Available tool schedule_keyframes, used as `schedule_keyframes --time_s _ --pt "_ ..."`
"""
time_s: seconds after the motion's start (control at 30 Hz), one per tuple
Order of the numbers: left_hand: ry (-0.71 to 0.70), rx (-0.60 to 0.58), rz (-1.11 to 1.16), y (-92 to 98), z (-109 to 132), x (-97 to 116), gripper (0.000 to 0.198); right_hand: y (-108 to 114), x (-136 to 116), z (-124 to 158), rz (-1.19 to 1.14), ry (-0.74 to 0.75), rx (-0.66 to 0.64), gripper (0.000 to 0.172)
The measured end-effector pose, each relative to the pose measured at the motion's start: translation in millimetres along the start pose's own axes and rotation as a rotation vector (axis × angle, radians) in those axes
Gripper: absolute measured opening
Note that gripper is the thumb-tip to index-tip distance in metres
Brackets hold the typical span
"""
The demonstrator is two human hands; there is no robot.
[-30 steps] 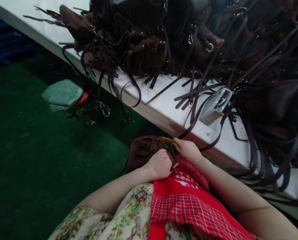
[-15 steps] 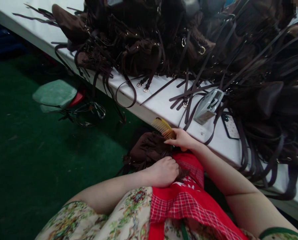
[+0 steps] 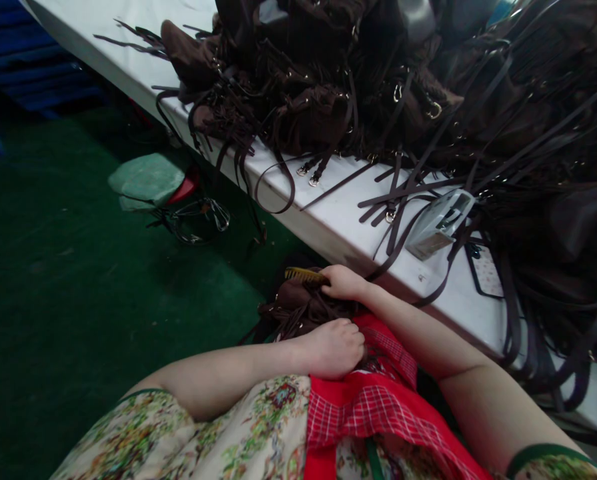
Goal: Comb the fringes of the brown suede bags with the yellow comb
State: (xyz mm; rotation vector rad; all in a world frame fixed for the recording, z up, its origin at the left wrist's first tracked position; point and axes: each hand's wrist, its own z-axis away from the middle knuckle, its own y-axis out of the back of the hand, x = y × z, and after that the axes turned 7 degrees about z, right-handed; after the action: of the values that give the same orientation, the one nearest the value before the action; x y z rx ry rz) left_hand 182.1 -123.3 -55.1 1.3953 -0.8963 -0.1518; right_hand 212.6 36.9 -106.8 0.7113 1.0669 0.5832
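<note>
My right hand (image 3: pixel 345 283) is closed round the end of a yellow wide-toothed comb (image 3: pixel 302 274). The comb lies across the top of a dark brown bag (image 3: pixel 301 308) on my lap, with strips that look like fringe hanging over it. Lower down, my left hand (image 3: pixel 335 348) is curled into a fist against the near part of this bag, knuckles up. A bit of brown material shows by its fingers, whose tips are hidden underneath. A red checked apron (image 3: pixel 388 400) covers my lap below the hands.
A long white table (image 3: pixel 338 230) runs diagonally ahead, heaped with dark brown bags (image 3: pixel 308 120) whose straps and buckles hang over its edge. On it are a clear plastic box (image 3: pixel 441 223) and a phone (image 3: pixel 484 268). A stool with a green cover (image 3: pixel 148 181) stands left.
The comb has tipped from raised above the bag to lying flat over it, my right hand moving slightly left. Fringe-like strips now cover the bag's top. The camera view has shifted.
</note>
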Motion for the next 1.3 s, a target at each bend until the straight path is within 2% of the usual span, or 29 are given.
schedule_keyframes --time_s 0.13,0.2,0.33,0.4,0.43,0.53,0.57,0.6,0.67,0.7,0.73,0.8,0.87,0.97,1.03,1.17,1.3 --pt "0.085 0.006 0.052 0.1 11.5 -6.1 0.012 21.3 24.3 11.6 -0.683 -0.220 0.168 0.019" --pt "0.183 0.011 0.119 3.1 23.4 -11.5 0.010 28.1 31.9 19.6 -0.985 -0.265 0.215 0.026" --pt "0.318 0.051 0.386 20.6 60.6 -23.4 0.018 20.7 34.8 32.7 -1.223 -0.292 0.194 0.032" --pt "0.381 0.168 0.517 31.6 78.6 -30.7 0.011 11.1 31.7 36.2 -1.254 -0.305 0.182 0.033" --pt "0.453 0.277 0.536 36.0 85.3 -35.5 0.009 6.7 29.2 37.0 -1.256 -0.309 0.184 0.034" --pt "0.761 0.649 0.336 40.9 91.5 -54.0 0.021 -0.3 17.8 37.3 -1.211 -0.288 0.200 0.034" --pt "0.855 0.713 0.223 39.4 89.1 -60.4 0.032 0.0 13.1 37.4 -1.171 -0.281 0.195 0.034" --pt "0.929 0.720 0.125 36.6 85.1 -66.0 0.052 1.4 8.4 37.9 -1.113 -0.278 0.188 0.033" --pt "1.040 0.597 0.036 29.2 75.1 -74.0 0.092 6.1 1.3 40.6 -0.952 -0.276 0.194 0.030" --pt "1.070 0.492 0.049 25.6 70.4 -76.9 0.099 8.2 0.2 42.2 -0.858 -0.266 0.218 0.030" --pt "1.102 0.376 0.067 22.7 66.5 -79.6 0.097 9.6 1.3 43.5 -0.774 -0.236 0.254 0.030" --pt "1.154 0.143 0.105 20.3 62.3 -85.8 0.072 9.3 9.2 43.5 -0.680 -0.154 0.327 0.041" --pt "1.168 0.057 0.122 24.0 63.1 -93.1 0.055 6.1 18.7 41.1 -0.648 -0.130 0.296 0.037" --pt "1.178 0.007 0.159 39.4 72.4 -101.7 0.028 4.5 19.7 42.4 -0.648 -0.189 0.192 0.027" --pt "1.173 0.008 0.208 52.5 82.0 -106.7 0.019 8.3 10.6 46.4 -0.663 -0.230 0.196 0.027" --pt "1.051 0.064 0.398 76.3 96.2 -120.7 0.024 18.4 -6.0 45.2 -0.748 -0.208 0.272 0.026" --pt "0.904 0.129 0.514 95.6 83.2 -124.4 0.029 24.0 -10.3 36.2 -0.870 -0.033 0.274 0.039"
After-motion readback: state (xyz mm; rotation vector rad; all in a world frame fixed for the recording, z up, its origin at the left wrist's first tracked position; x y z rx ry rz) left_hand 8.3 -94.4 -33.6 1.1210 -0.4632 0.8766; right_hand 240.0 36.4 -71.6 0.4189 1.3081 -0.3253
